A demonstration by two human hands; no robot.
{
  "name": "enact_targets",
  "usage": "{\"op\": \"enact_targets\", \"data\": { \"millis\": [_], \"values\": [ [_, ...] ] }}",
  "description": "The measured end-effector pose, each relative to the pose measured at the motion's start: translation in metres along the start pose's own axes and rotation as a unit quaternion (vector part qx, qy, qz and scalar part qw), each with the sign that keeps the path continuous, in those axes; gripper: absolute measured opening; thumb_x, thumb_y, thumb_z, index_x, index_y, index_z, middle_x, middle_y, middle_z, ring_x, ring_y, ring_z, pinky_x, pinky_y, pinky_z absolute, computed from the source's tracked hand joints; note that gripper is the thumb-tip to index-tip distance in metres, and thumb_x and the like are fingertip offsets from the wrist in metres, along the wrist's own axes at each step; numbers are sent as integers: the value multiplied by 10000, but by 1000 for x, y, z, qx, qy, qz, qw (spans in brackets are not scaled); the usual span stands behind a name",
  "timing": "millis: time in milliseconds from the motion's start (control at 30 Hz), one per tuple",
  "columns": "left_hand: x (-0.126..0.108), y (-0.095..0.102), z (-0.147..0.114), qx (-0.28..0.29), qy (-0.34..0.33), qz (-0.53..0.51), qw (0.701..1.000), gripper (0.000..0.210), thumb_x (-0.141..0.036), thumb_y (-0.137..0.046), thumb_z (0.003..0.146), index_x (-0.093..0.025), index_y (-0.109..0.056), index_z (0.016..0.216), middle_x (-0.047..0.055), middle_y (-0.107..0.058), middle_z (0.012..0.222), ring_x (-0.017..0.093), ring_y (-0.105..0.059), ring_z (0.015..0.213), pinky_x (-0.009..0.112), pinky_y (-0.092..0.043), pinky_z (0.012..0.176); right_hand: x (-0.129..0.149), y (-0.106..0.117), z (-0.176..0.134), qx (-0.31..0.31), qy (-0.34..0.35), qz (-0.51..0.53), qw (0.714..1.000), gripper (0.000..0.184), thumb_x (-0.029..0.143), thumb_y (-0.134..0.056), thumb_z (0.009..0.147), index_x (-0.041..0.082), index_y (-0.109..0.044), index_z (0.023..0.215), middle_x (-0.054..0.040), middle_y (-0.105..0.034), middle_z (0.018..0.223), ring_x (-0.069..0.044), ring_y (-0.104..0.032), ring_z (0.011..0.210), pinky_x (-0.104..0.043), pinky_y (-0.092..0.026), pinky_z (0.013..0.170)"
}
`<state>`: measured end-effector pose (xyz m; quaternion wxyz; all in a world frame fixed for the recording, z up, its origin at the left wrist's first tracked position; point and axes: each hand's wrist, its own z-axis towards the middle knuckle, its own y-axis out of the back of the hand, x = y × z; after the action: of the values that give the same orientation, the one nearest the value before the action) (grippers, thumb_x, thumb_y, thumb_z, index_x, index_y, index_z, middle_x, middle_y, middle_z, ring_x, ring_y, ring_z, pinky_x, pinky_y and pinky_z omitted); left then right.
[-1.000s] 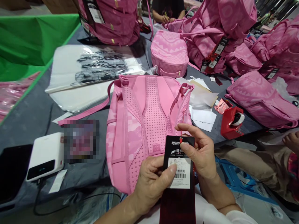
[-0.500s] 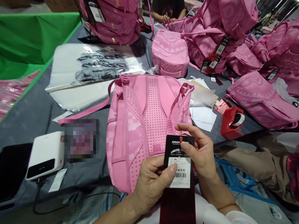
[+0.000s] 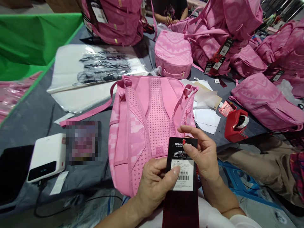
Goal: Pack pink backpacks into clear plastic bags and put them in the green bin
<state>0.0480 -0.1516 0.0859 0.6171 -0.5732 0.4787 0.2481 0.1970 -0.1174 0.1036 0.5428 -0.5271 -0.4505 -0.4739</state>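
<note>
Presently: hands (image 3: 154,180) (image 3: 205,156) pinched closed on black tag (image 3: 184,186); pink backpack (image 3: 158,117) partly hidden behind; papers (image 3: 206,119), tape dispenser (image 3: 231,126) right

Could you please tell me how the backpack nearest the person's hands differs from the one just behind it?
The near backpack shows its shoulder straps and dotted back panel, whereas the far backpack shows a zigzag pattern. The near backpack fills more of the picture; the far backpack, standing further off, looks smaller. Both are pink.
</note>
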Motion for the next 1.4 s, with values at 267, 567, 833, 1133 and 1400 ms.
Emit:
{"op": "enact_targets", "data": {
  "millis": [267, 567, 833, 1133, 1400],
  "values": [
    [2, -1, -1, -13, 12, -4, 1000, 364, -508, -765, 854, -152, -840, 866, 77, -737, 675, 137, -625, 537, 187, -548, 503, 0, 0, 1, 7, -19, 7, 1000, 428, 422, -855, 783, 234, -733, 1148, -64, -756, 1148, -135, -705, 757, -224, -597, 609],
    [0, -2, -1, -21, 15, 4, 1000, 399, -527, -773, 835, -135, -837, 859, 85, -723, 647, 167, -647, 542, 223, -570, 503, 0, -1, 1, 13, -32, 10, 999, 450, 451, -847, 781, 228, -723, 1152, -59, -770, 1039, -129, -688, 695, -226, -598, 581],
    [2, 0, -2, -12, 21, -6, 1000, 346, -488, -773, 850, -148, -837, 870, 77, -735, 669, 152, -650, 563, 203, -569, 527, 0, -1, 1, 10, -25, 5, 1000, 437, 453, -853, 781, 238, -736, 1143, -50, -765, 996, -143, -694, 730, -225, -582, 586],
    [3, -1, -1, -23, 30, -10, 999, 388, -519, -785, 826, -134, -829, 843, 80, -714, 640, 154, -630, 538, 214, -559, 503, -1, 0, 2, 16, -37, 11, 999, 471, 454, -851, 777, 225, -716, 1165, -58, -767, 1045, -126, -686, 688, -223, -595, 580],
    [3, 0, -1, -18, 34, -36, 999, 358, -504, -801, 820, -149, -832, 850, 66, -710, 629, 132, -619, 536, 181, -549, 515, -3, -1, 2, 14, -31, 20, 999, 438, 419, -851, 787, 230, -722, 1160, -54, -763, 1064, -126, -695, 718, -218, -599, 603]
  ]
}}
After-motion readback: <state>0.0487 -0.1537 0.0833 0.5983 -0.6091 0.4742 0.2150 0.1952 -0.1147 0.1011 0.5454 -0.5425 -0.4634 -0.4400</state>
